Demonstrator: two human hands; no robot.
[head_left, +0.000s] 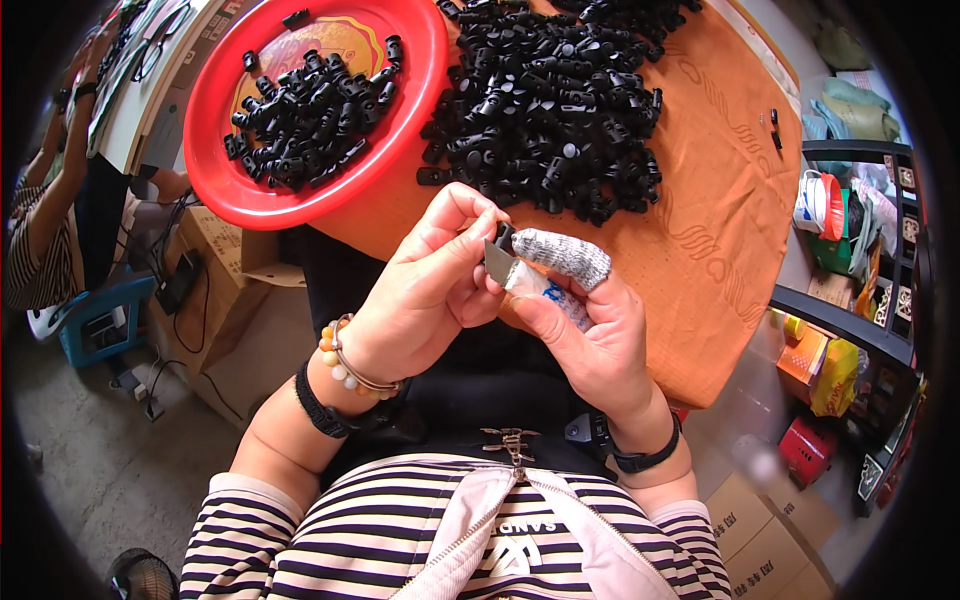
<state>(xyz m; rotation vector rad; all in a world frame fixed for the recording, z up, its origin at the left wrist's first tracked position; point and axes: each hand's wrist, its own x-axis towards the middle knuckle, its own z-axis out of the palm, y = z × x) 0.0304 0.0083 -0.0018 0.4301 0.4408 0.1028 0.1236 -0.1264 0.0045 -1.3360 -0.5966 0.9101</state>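
Observation:
My left hand (425, 275) is closed, pinching a small black plastic cord lock (504, 236) between thumb and fingertips. My right hand (605, 345) grips a short metal blade (497, 263), its handle wrapped in white and blue film (548, 292). A grey knitted sleeve (562, 254) covers the right index finger, which lies close to the cord lock. The blade's flat side shows just below the piece. Beyond my hands, a large heap of black cord locks (560, 110) lies on the orange tablecloth (700, 260).
A red round tray (215, 190) with more black pieces stands at the far left of the table. A few loose bits (775, 130) lie near the right edge. Shelves (850, 325) stand right, a blue stool (100, 325) left. Another person's arm (60, 190) shows far left.

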